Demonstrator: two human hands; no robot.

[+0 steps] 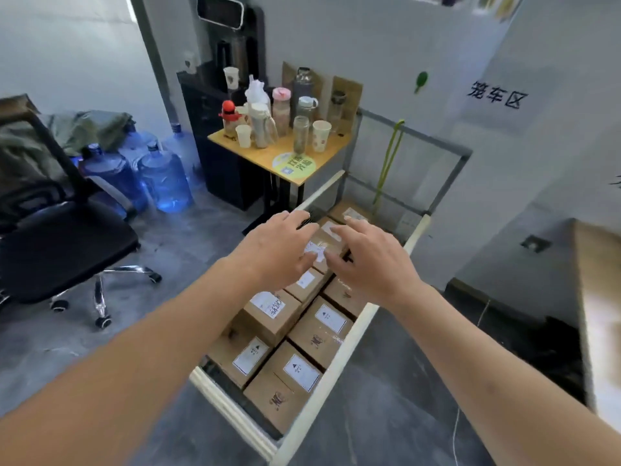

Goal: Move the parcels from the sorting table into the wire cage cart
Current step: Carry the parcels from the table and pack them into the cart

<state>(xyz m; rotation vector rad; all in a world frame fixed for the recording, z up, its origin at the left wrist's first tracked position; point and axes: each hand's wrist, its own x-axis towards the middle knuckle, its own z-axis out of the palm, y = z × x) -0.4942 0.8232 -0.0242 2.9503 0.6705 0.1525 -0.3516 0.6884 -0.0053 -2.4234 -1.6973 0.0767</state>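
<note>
The wire cage cart (349,334) stands in front of me, its cream rim framing several brown cardboard parcels (272,314) with white labels, packed in rows. Both my arms reach out over it. My left hand (279,250) and my right hand (369,257) hover with fingers spread and straight on either side of one brown parcel (322,245) lying on top of the stack at the middle of the cart. Neither hand curls around it; whether the fingertips touch it is unclear.
A small yellow table (322,163) crowded with bottles and cups stands just beyond the cart's left corner. Blue water jugs (164,183) and a black office chair (64,250) are at left. A wooden surface's edge (598,297) is at right. A green strap (389,156) hangs on the cart's rail.
</note>
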